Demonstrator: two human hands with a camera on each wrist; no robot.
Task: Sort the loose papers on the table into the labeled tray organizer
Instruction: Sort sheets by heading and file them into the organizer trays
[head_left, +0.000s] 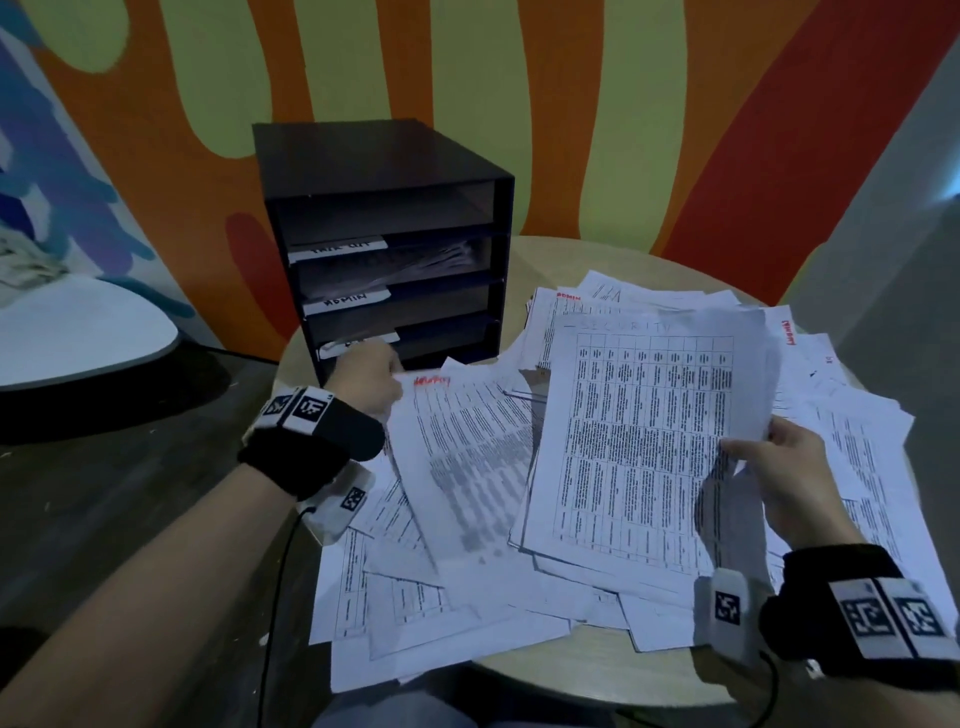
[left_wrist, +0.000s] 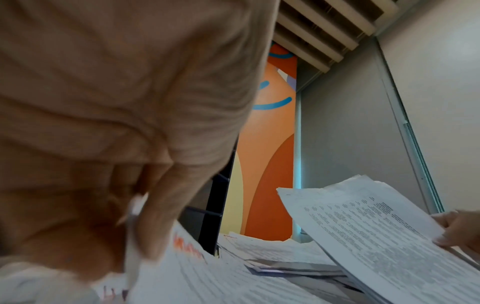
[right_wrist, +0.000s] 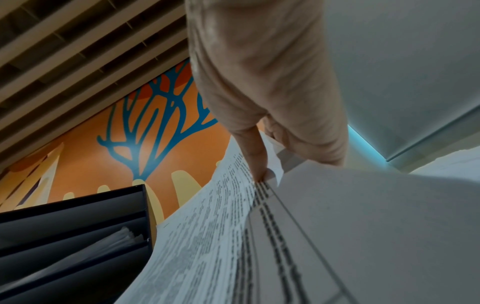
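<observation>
A black tray organizer (head_left: 384, 244) with white labels on its shelves stands at the table's far left; papers lie in one upper shelf. A big heap of loose printed papers (head_left: 467, 597) covers the table. My left hand (head_left: 363, 384) pinches the top corner of a sheet with a red heading (head_left: 457, 457), just in front of the organizer's lowest shelves. My right hand (head_left: 784, 478) grips the right edge of a small stack headed "SECURITY" (head_left: 644, 436), lifted off the heap. From the right wrist, fingers (right_wrist: 254, 156) clamp that stack (right_wrist: 233, 236) beside the organizer (right_wrist: 72, 236).
The round wooden table (head_left: 613, 675) shows bare only at its near edge and behind the papers. A white rounded tabletop (head_left: 78, 332) stands at the left. A painted orange and green wall (head_left: 571, 104) rises right behind the organizer.
</observation>
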